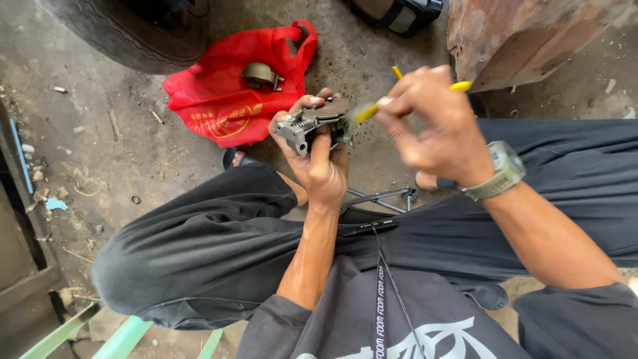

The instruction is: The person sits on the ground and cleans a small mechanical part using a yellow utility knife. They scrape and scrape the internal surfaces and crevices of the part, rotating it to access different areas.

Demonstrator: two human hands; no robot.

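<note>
Near the centre of the frame, a grey metal part with a spring is gripped in the left hand, fingers closed around it. Just right of it, a yellow tool, blurred, is pinched in the right hand, its tip touching the part. A watch is worn on the right wrist. In the upper left, a red bag is seen on the ground, with a metal piece lying on it, below a tyre.

One red bag, two metal parts, one tyre.
</note>
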